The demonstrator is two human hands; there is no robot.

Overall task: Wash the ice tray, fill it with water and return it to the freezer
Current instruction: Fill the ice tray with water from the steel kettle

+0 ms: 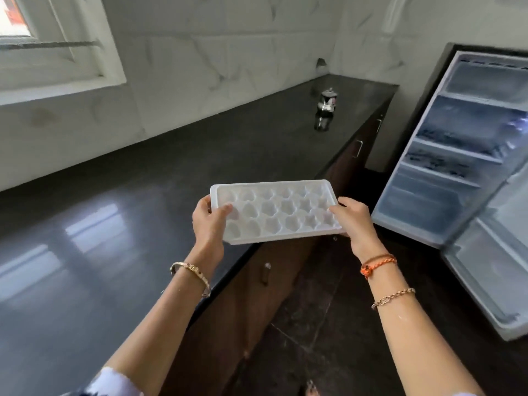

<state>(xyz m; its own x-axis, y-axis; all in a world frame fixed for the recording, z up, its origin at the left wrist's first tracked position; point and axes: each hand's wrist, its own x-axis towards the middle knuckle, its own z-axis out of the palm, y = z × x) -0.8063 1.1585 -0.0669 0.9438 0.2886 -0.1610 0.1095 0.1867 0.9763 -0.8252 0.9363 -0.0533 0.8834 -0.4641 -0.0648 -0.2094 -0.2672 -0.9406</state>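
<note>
- Both arms reach out from the bottom of the view, and each hand holds one short end of the white ice tray (pixel 275 211).
- Left hand (pixel 208 224): thumb lies on top of the rim, other fingers curl under the tray.
- Right hand (pixel 354 221): fingers (pixel 336 210) wrap over the far end and pinch it.
- Tray hangs level between the two hands, in the air past the edge of the dark counter (pixel 114 224), with the open fridge door (pixel 445 155) off to the right hand's side.
- It looks like thin, light plastic that may bend a bit. I cannot tell if there is water in the cups; if so, it would spill easily.
- Best to hold both ends and keep it flat.
</note>
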